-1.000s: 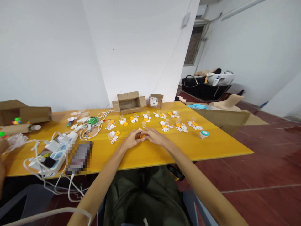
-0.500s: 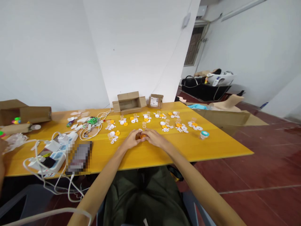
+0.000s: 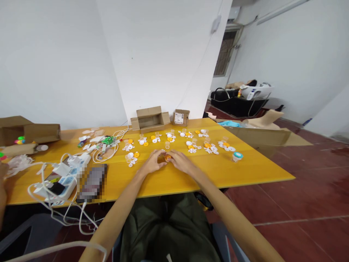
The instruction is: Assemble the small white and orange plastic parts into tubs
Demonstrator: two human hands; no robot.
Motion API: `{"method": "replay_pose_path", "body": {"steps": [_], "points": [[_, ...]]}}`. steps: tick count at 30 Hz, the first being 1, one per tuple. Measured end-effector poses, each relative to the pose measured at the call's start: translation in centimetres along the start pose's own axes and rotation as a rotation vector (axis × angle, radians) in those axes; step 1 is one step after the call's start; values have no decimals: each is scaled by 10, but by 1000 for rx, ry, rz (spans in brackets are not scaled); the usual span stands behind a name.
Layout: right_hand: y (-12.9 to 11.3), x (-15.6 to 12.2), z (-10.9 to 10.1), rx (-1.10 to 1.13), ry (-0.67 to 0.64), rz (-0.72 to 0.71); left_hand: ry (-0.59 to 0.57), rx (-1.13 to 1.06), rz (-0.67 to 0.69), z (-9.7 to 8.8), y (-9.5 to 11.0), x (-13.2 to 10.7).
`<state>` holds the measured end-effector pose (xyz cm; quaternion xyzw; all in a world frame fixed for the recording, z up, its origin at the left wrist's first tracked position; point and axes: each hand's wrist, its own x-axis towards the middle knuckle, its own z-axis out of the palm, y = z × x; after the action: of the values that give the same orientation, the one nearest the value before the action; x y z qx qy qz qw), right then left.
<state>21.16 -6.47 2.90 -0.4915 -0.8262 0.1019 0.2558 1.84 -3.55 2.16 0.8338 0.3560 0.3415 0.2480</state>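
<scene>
Just over the table's near middle, my right hand (image 3: 180, 162) is closed on a small orange round cap (image 3: 168, 158), its thumb and fingertips at the rim. My left hand (image 3: 152, 162) curves in from the other side, thumb and fingers apart with a gap between them and the cap. Whether its far fingertips touch the cap is hard to see. Beyond the hands stands a small clear cup (image 3: 167, 145). To the left lies a cluster with an orange disc (image 3: 136, 155) and white perforated pieces (image 3: 132, 161).
Several similar clusters of clear cups, orange discs and white pieces spread across the yellow table (image 3: 218, 171). A teal-lidded jar (image 3: 237, 156) stands right. On the left are a power strip (image 3: 71, 178), cables and a phone (image 3: 92, 182). An open cardboard box (image 3: 150, 122) sits behind.
My left thumb and fingers have drawn slightly away from the orange cap, and the cap now sits a little further right, in my right hand. The table items stay put.
</scene>
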Motion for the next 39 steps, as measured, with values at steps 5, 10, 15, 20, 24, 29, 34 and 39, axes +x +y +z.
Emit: {"method": "replay_pose_path", "body": {"steps": [5,10,15,20,24,29,34,39], "points": [[1,-6,-2,-82,18,62,60,53,-9,-5,2,2],[6,-12,-6,-135,60,103,201,155,-97,-10,-1,2],[8,-16,-11,-173,73,214,228,218,-155,-12,-4,2],[12,-16,-12,-188,99,261,189,247,-150,-10,-6,2],[19,-12,-11,-196,123,300,83,262,-121,-10,-7,1],[30,-2,-7,-211,163,277,-31,269,-88,-10,-6,-1],[29,14,-3,-220,160,286,-54,284,-87,-10,-5,-1],[13,25,-3,-192,106,274,-60,303,-97,-9,-7,1]]}}
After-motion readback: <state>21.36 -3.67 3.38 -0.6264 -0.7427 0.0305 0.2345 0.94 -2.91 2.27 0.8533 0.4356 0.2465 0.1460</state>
